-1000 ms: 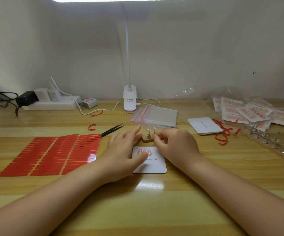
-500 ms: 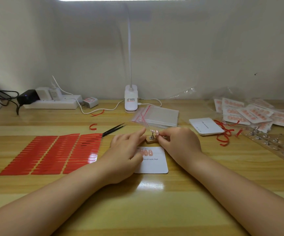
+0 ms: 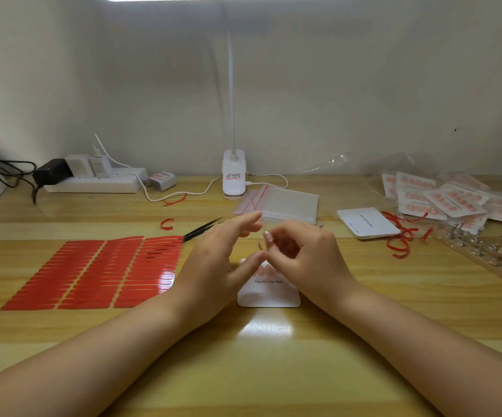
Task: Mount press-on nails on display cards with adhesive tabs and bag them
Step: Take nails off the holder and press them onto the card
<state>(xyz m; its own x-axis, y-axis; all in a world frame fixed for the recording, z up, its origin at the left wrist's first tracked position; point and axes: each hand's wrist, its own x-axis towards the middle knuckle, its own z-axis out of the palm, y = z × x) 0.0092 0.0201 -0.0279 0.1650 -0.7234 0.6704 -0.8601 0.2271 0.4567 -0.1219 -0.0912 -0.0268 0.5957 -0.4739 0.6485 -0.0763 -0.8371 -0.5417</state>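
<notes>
- Red adhesive tab sheets lie flat on left part of table, black tweezers at their back right corner.
- Left hand over table centre, fingers straight & apart, thumb tip on display card.
- Right hand just beside it, fingers curled, pinching a press-on nail above card.
- Bagged cards piled at back right corner.
</notes>
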